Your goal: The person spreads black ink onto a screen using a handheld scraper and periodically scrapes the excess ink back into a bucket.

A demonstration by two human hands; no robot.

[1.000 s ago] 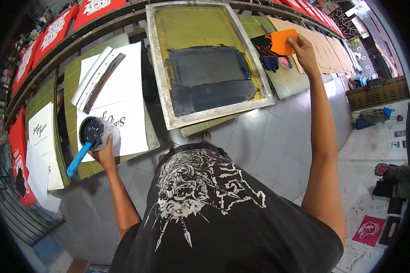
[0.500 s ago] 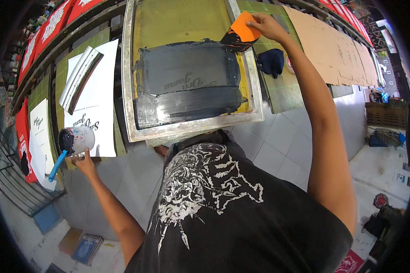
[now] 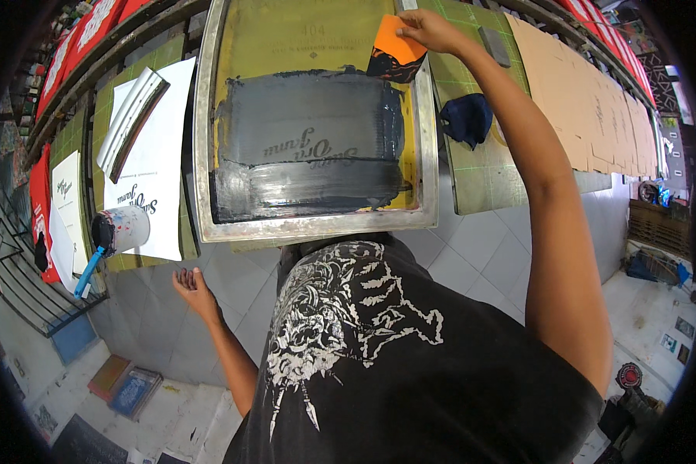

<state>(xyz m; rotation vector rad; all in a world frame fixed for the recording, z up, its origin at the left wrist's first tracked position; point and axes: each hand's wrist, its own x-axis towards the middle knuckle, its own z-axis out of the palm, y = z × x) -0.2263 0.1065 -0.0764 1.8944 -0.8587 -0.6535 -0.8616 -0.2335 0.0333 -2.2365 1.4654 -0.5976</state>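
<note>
1. The orange scraper (image 3: 400, 40) is pinched at its cleaner end by the right hand (image 3: 419, 31), presumably so that the fingers are kept off the inked edge.
2. Beneath that grip, the framed screen (image 3: 431, 162) is laid; whether it is touched by the scraper cannot be told.
3. Nothing is gripped by the loosely spread left hand (image 3: 197, 292); the tub (image 3: 134, 226) is set just beyond it, apparently for easy reach.
</note>
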